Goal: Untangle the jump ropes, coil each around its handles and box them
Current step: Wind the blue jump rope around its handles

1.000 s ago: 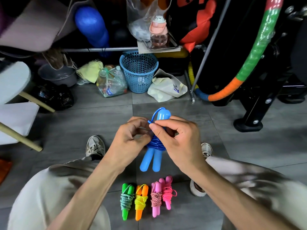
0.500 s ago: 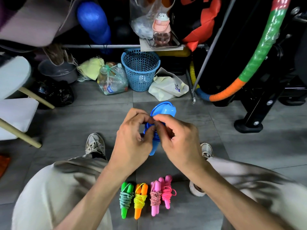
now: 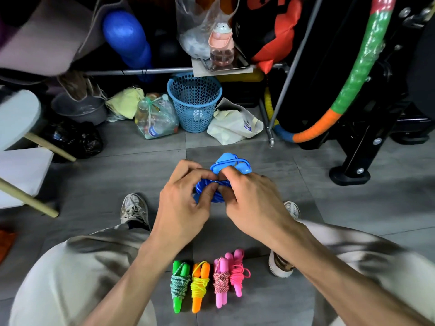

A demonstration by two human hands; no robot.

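I hold a blue jump rope (image 3: 229, 164) above the grey floor, its cord coiled round its two handles. My left hand (image 3: 186, 201) pinches the blue coil from the left. My right hand (image 3: 254, 201) grips the coil and handles from the right, fingers curled over them. The handles' lower ends are hidden behind my hands. On the floor between my knees lie several coiled ropes in a row: green (image 3: 180, 283), orange with yellow cord (image 3: 200, 283), pink with striped cord (image 3: 221, 281), and pink (image 3: 237, 271). No box is in view.
A blue mesh basket (image 3: 194, 102) stands at the back by a bag of bottles (image 3: 156, 120) and a white bag (image 3: 235, 124). A padded hoop (image 3: 348, 90) and a black stand foot (image 3: 348, 175) are on the right. Wooden legs (image 3: 28, 198) jut in from the left. My shoes (image 3: 134, 208) rest on the floor.
The blue rope bundle has tipped so its lower handle ends vanish behind my hands. Both hands have closed tighter round the coil.
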